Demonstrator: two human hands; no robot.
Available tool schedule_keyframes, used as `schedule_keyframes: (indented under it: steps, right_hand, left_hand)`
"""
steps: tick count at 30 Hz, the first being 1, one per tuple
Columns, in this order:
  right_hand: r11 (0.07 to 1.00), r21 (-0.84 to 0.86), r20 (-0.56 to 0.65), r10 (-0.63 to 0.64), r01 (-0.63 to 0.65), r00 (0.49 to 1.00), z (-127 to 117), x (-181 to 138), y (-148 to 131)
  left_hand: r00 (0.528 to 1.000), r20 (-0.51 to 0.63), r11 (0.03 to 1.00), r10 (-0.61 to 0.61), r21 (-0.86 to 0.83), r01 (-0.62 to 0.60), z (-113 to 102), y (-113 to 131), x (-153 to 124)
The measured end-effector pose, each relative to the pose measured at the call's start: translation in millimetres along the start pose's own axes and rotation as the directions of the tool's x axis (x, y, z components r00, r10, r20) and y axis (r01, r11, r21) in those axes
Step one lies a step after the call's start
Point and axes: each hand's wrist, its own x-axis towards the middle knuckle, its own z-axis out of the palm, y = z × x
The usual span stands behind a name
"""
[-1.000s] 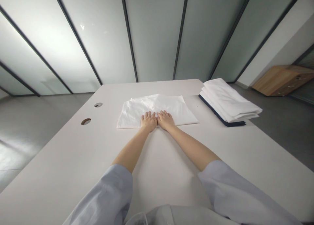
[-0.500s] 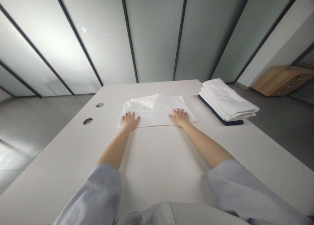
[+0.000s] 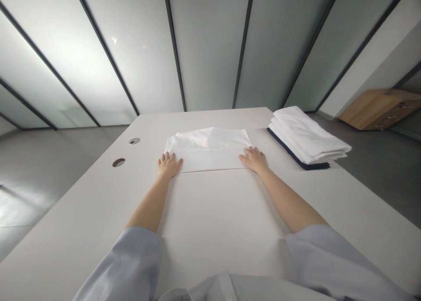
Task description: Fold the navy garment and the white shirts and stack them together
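A flat, white rectangular item (image 3: 210, 154) lies on the table in front of me. Its far part is glossy and wrinkled like thin clear plastic; its near part looks smooth, with a straight near edge. Whether it is a plastic bag with folded cloth inside, I cannot tell for sure. My left hand (image 3: 169, 164) rests palm down on its left end, fingers spread. On the opposite end, my right hand (image 3: 255, 160) lies flat with the fingers a little apart. Neither hand grasps anything.
A stack of folded white cloth (image 3: 307, 134) sits on dark navy cloth (image 3: 315, 165) at the table's right side. Two round holes, a near one (image 3: 119, 162) and a far one (image 3: 134, 141), are in the white table (image 3: 217, 213) at left. A wooden cabinet (image 3: 378, 108) stands beyond.
Both hands have slid outward across the white item, the left one leftward and the right one rightward, out to its ends. The item itself lies about where it was.
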Motion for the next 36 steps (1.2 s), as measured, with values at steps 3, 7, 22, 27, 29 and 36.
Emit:
schedule_keyframes:
  steps: [3, 7, 22, 27, 29, 36]
  right_hand:
    - [1.000, 0.013, -0.038, -0.009, 0.009, 0.999, -0.4, -2.0, 2.2]
    - [0.998, 0.039, -0.098, -0.043, 0.047, 0.994, -1.1, -3.4, 4.8]
    - [0.968, 0.106, -0.221, -0.198, 0.226, 0.955, -2.7, -4.9, -2.3]
    - [0.973, 0.099, -0.185, -0.188, 0.209, 0.965, -2.9, -7.1, -4.0]
    - [0.973, 0.095, -0.192, -0.190, 0.210, 0.963, -3.3, -7.8, -4.8]
    - [0.965, 0.121, -0.264, -0.193, 0.231, 0.945, -0.1, -7.7, -5.7]
  left_hand:
    - [0.999, -0.027, 0.999, 0.032, 0.011, -0.032, -0.5, -2.1, -3.9]
    - [0.991, -0.064, 0.993, 0.115, 0.010, -0.114, 0.0, -2.1, -4.5]
    - [0.907, 0.086, 0.911, 0.412, -0.068, -0.407, -1.5, 19.4, -13.5]
    - [0.932, 0.109, 0.938, 0.345, -0.064, -0.340, -1.4, 23.5, -9.5]
    - [0.943, 0.113, 0.950, 0.311, -0.060, -0.306, -1.1, 25.6, -7.2]
    - [0.995, 0.079, 0.998, 0.059, -0.019, -0.058, -6.1, 56.2, -10.4]
